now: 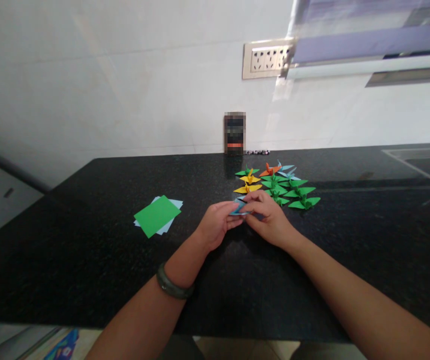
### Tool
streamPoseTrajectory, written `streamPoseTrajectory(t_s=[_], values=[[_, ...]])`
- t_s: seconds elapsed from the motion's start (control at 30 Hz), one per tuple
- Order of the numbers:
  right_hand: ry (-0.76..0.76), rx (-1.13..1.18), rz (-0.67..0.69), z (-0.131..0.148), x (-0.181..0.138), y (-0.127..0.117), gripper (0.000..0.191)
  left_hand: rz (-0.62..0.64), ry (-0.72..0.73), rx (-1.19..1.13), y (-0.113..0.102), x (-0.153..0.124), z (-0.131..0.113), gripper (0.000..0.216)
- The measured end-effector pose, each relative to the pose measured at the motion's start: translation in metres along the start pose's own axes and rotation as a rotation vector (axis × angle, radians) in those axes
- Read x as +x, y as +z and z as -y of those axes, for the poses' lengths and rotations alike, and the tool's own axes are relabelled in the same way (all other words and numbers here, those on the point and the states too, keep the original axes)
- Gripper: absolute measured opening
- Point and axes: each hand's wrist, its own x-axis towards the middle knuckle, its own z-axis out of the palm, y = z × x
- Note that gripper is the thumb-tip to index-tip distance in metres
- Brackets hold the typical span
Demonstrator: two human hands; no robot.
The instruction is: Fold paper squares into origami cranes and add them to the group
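Observation:
A partly folded light blue paper [239,206] is pinched between both hands over the black counter [87,260]. My left hand [217,223] grips its left end with closed fingers; a dark green bangle sits on that wrist. My right hand [269,216] closes over the paper's right side, hiding part of it. Just beyond the hands lie several finished paper cranes [278,186] in green, yellow, orange and light blue.
A small stack of flat paper squares [157,215], green on top, lies to the left. A dark phone [235,134] leans against the white wall at the back. A wall socket [267,59] is above it. A sink edge [421,162] shows at far right.

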Motion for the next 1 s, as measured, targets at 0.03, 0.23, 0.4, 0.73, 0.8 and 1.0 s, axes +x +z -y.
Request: streamPoseTrajectory(t_s=[0.03, 0.23, 0.4, 0.73, 0.8, 1.0], values=[[-0.026, -0.01, 0.01, 0.001, 0.0, 0.0, 0.017, -0.01, 0.007, 0.002, 0.0, 0.0, 0.0, 0.013], [-0.039, -0.023, 0.057, 0.01, 0.0, -0.003, 0.013, -0.042, 0.071, 0.012, -0.005, 0.004, 0.003, 0.022], [0.217, 0.039, -0.076, 0.01, 0.001, 0.005, 0.013, -0.005, 0.145, 0.196, -0.002, 0.002, 0.006, 0.029], [0.483, 0.131, -0.1, 0.005, 0.0, 0.006, 0.01, 0.015, -0.029, 0.006, 0.005, -0.001, 0.003, 0.03], [0.487, 0.14, -0.134, 0.006, 0.0, 0.005, 0.011, -0.001, -0.063, -0.055, 0.006, -0.001, 0.002, 0.021], [0.457, 0.055, -0.215, 0.009, 0.0, 0.005, 0.009, 0.094, -0.089, -0.089, 0.008, -0.002, 0.008, 0.021]])
